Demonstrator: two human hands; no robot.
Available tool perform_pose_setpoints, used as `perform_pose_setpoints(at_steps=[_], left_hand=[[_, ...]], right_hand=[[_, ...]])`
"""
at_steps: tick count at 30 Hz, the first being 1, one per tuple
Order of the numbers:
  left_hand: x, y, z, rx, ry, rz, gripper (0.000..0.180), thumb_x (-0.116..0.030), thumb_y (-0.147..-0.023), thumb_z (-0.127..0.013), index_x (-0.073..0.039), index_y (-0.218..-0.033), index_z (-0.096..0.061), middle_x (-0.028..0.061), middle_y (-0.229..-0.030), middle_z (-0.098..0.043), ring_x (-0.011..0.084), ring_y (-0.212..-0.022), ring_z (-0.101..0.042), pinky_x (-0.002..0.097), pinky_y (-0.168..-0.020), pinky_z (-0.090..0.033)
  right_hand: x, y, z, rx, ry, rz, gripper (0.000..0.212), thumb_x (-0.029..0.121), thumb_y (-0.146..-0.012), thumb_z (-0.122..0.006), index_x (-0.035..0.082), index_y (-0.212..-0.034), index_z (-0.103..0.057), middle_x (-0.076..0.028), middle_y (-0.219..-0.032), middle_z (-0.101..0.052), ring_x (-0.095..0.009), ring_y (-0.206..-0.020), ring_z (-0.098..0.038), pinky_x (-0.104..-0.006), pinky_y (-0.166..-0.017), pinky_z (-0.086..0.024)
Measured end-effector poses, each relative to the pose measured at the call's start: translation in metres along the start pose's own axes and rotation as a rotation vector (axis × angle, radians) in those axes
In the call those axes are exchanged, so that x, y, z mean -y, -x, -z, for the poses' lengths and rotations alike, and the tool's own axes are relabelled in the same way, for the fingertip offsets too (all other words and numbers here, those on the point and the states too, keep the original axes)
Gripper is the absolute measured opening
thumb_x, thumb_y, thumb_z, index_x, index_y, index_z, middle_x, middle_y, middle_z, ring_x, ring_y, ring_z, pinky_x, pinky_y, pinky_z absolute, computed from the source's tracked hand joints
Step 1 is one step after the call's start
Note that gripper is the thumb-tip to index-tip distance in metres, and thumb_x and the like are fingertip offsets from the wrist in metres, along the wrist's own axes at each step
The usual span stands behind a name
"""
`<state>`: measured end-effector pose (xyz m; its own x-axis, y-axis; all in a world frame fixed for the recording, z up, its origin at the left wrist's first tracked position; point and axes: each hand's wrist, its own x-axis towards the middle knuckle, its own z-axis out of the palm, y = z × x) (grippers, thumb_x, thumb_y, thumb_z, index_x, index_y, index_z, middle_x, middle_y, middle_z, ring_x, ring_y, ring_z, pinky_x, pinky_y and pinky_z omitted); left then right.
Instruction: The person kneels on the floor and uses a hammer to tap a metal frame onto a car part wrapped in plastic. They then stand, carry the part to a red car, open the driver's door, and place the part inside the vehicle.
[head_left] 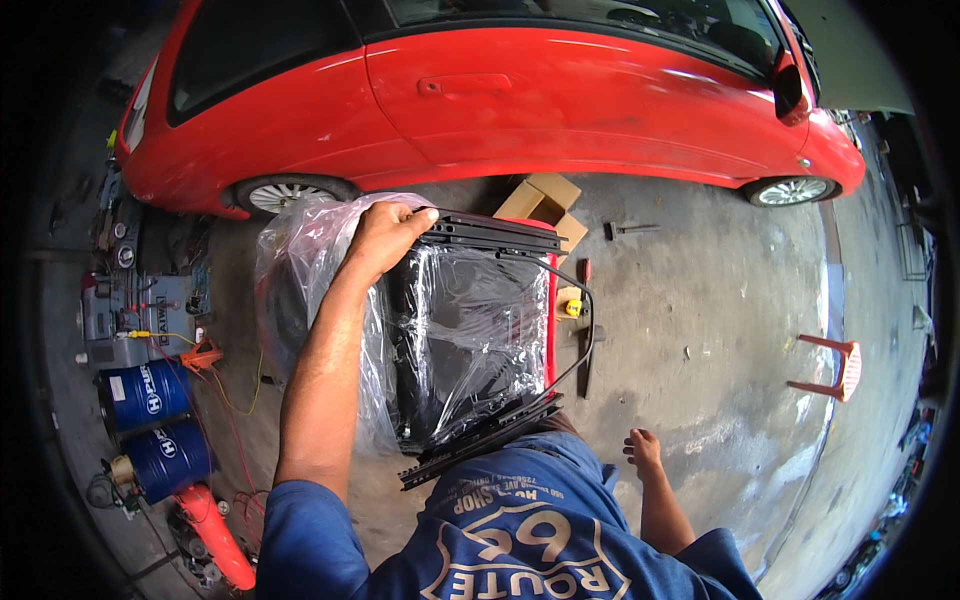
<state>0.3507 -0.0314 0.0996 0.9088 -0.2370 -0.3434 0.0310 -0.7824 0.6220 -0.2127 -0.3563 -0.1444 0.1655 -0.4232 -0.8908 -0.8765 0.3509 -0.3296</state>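
In front of me is a car seat (475, 330), its dark underside facing up, with clear plastic wrap (310, 240) bunched on its left. Two black slide rails run along it: a far rail (495, 232) and a near rail (480, 440) close to my body. A bent black bar (591, 325) joins them on the right. My left hand (392, 232) is closed around the left end of the far rail, thumb on top. Off to the right of the seat, my right hand (643, 449) hangs over the floor with loosely bent fingers apart and nothing visible in them.
A red car (560, 110) stands across the far side, with an open cardboard box (540, 200) before it. Tools lie right of the seat, including a red-handled screwdriver (587, 270). Blue drums (150, 395) and an orange cylinder (215, 535) stand left; a pink stool (830, 368) right.
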Motion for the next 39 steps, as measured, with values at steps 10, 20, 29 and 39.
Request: perform_pose_setpoints(at_steps=[10,20,29,39], left_hand=[[0.016,0.033,0.047,-0.086,0.375,0.107,0.063,-0.065,-0.104,-0.046,-0.006,-0.104,-0.068,0.0013,-0.088,-0.066,0.0104,-0.068,-0.063,0.0243,-0.060,-0.043],[0.107,0.144,0.027,-0.109,0.592,0.221,0.063,-0.062,-0.106,-0.043,-0.005,-0.103,-0.069,0.0021,-0.089,-0.069,0.0108,-0.074,-0.067,0.0266,-0.066,-0.048],[0.211,0.281,-0.035,-0.825,1.086,0.346,0.063,-0.063,-0.106,-0.043,-0.004,-0.100,-0.064,0.0061,-0.083,-0.066,0.0194,-0.069,-0.063,0.0311,-0.068,-0.049],[0.345,0.446,-0.227,-0.350,0.834,0.535,0.057,-0.059,-0.107,-0.045,-0.010,-0.084,-0.064,0.0040,-0.063,-0.060,0.0161,-0.052,-0.056,0.0311,-0.049,-0.042]], right_hand=[[0.027,-0.019,-0.038,0.077,0.034,0.049,0.039,0.038,-0.102,-0.060,0.007,-0.125,-0.063,-0.010,-0.103,-0.072,-0.021,-0.080,-0.069,-0.0377,-0.063,-0.051],[0.109,-0.047,-0.066,0.180,0.058,0.247,0.041,0.038,-0.100,-0.063,0.006,-0.127,-0.064,-0.008,-0.100,-0.070,-0.020,-0.078,-0.068,-0.0342,-0.060,-0.049],[0.096,-0.043,-0.041,0.081,0.305,0.191,0.042,0.037,-0.099,-0.060,0.003,-0.120,-0.071,-0.010,-0.092,-0.072,-0.019,-0.071,-0.069,-0.0335,-0.056,-0.052],[0.061,-0.018,-0.003,0.098,0.226,0.303,0.042,0.041,-0.102,-0.059,0.006,-0.124,-0.065,-0.009,-0.102,-0.072,-0.022,-0.081,-0.070,-0.0372,-0.063,-0.051]])
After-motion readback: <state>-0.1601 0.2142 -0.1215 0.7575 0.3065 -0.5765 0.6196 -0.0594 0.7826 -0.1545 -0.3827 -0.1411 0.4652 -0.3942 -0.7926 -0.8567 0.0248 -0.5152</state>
